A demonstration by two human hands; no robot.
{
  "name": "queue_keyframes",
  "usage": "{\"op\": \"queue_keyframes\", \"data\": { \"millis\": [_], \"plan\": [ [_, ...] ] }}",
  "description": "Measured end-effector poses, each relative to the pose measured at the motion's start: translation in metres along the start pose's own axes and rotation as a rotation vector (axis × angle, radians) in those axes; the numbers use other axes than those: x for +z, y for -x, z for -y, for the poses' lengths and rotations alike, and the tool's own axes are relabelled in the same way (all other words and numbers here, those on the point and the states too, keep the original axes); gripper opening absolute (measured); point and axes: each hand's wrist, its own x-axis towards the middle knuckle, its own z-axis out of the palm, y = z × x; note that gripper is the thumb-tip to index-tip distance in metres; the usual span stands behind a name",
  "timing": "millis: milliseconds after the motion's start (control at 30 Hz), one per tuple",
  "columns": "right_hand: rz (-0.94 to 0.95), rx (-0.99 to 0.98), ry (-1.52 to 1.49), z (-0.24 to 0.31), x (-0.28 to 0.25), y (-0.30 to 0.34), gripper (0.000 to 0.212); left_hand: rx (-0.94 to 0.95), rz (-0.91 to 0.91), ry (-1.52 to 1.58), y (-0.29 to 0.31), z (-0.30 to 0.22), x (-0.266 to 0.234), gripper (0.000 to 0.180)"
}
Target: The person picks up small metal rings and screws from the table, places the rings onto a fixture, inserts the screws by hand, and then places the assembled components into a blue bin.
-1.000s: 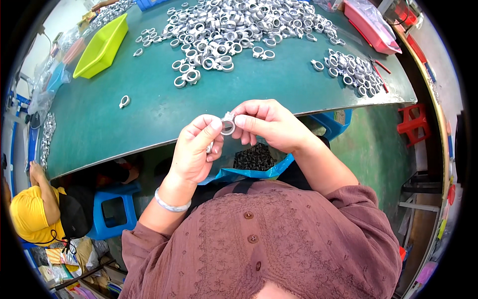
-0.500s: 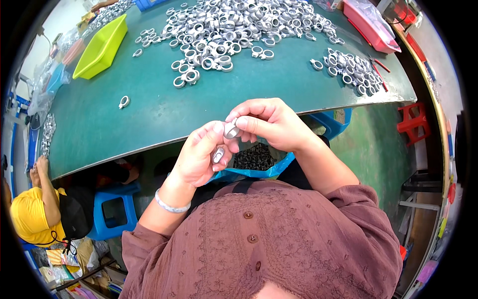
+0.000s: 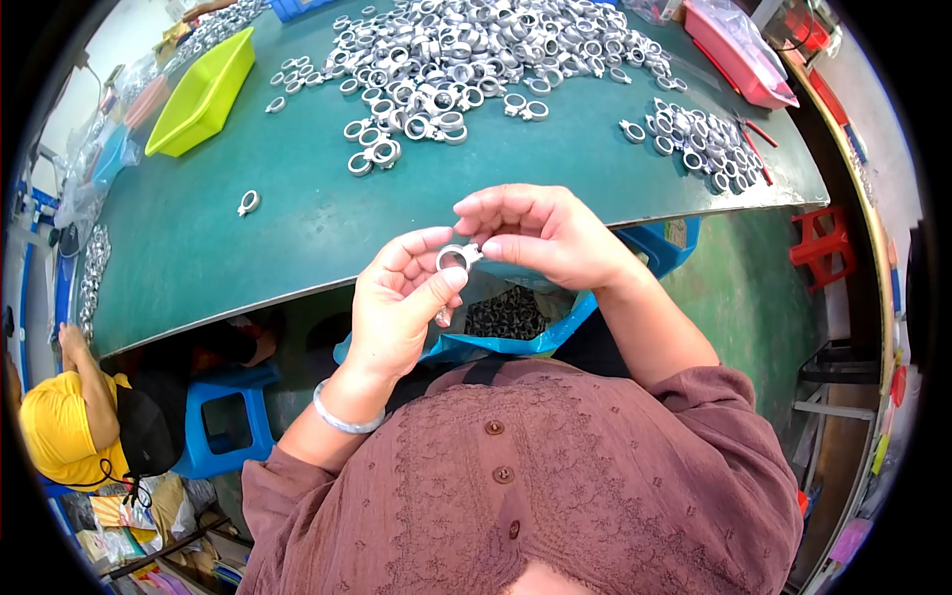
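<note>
My left hand (image 3: 397,297) is closed on a silver metal ring clamp (image 3: 451,259), thumb across its near side and fingers behind. The clamp's open ring faces up and its lug points right. Under the left thumb, a bit of another grey metal piece (image 3: 442,314) shows, mostly hidden by the fingers. My right hand (image 3: 545,233) has its thumb tip at the lug, its fingers curved above and beyond it. Below both hands, a blue plastic bag (image 3: 535,344) lies open in my lap, holding many small dark pieces (image 3: 506,312).
On the green table (image 3: 297,238) lie a large heap of ring clamps (image 3: 476,50), a smaller pile (image 3: 699,144) and a lone clamp (image 3: 248,202). Red-handled pliers (image 3: 759,149), a lime tray (image 3: 203,94) and a pink tray (image 3: 739,59) stand around them. A person in yellow (image 3: 74,426) sits left.
The ring clamp has been turned, so its opening and lug now show. My right fingers have loosened and spread, and the left thumb has shifted over the second piece.
</note>
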Motion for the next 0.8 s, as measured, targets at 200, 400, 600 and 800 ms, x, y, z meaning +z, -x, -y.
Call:
{"op": "queue_keyframes", "data": {
  "millis": [200,400,600,800],
  "plan": [
    [-0.162,-0.017,0.601,0.006,-0.044,-0.044,0.027,0.103,0.169,-0.409,0.003,0.029,-0.012,0.023],
    [-0.423,-0.387,1.472,0.015,-0.118,-0.137,0.044,0.193,0.295,-1.174,-0.009,0.069,-0.028,0.041],
    [-0.614,0.114,1.406,0.018,-0.161,-0.188,0.061,0.709,0.299,-0.954,-0.022,-0.016,-0.011,0.021],
    [-0.628,-0.073,1.419,-0.001,-0.132,-0.183,0.052,0.482,-0.169,-1.300,-0.115,-0.044,-0.057,0.078]
  ]
}}
